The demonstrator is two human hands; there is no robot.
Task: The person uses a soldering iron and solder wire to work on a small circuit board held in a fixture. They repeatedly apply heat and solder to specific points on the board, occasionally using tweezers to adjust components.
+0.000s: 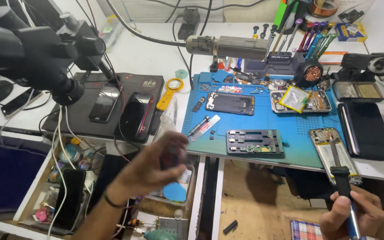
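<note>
Left hand is blurred, with the fingers curled together around a small dark thing that I cannot identify because of the blur. It hovers above an open drawer full of small parts and cables, and just under the hand lies a round blue piece in a clear tray.

Right hand is clamped on the handle of a soldering iron, which stands almost upright. The metal tip points away from this hand and lies over an opened phone with a pale battery, at the near right corner of the blue work mat on the bench.

Further from the right hand, to its left, a dark circuit board holder rests on the mat. Beyond it lies a dark phone frame, and beside that another opened phone with a yellowish battery on top. Just right of the soldering tip lies a black phone.

Beyond the left hand, two phones lie on a dark pad, and a microscope hangs over them. A yellow magnifier lies between the pad and the mat.
</note>
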